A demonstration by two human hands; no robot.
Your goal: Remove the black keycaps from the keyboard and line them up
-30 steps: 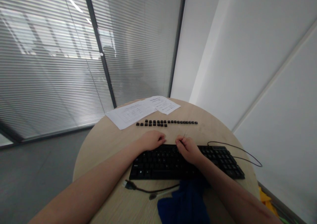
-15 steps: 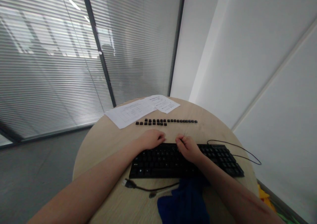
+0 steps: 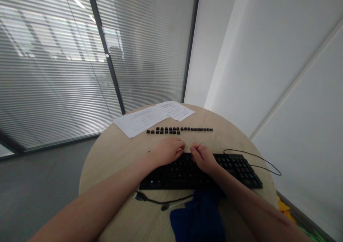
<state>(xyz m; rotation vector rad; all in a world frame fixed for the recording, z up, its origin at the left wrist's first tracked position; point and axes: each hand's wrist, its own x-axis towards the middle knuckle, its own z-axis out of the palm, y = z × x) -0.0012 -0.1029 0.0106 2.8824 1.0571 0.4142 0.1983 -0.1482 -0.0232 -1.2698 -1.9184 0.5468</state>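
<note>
A black keyboard (image 3: 171,179) lies across the table under both hands. My left hand (image 3: 169,151) is over its upper left edge, fingers curled together and pointing toward the right hand; whatever they may pinch is hidden. My right hand (image 3: 204,159) is closed above the middle of the upper keys. Thin wire loops, looking like a wire keycap puller (image 3: 202,144), stick out of its fist. The two hands are close but apart. Beyond them several loose black keycaps (image 3: 166,131) lie in rows. A tiny dark piece (image 3: 149,151) lies beside my left wrist.
Printed papers (image 3: 142,121) lie at the back left of the round wooden table (image 3: 104,170). A blue cloth (image 3: 198,220), a USB plug with cable (image 3: 140,196) and a small brush-like item (image 3: 164,207) lie in front. The keyboard's cord (image 3: 268,163) loops off to the right.
My left hand has moved right, closer to the right hand. The tiny dark piece by my left wrist now shows. My right hand stays almost in place.
</note>
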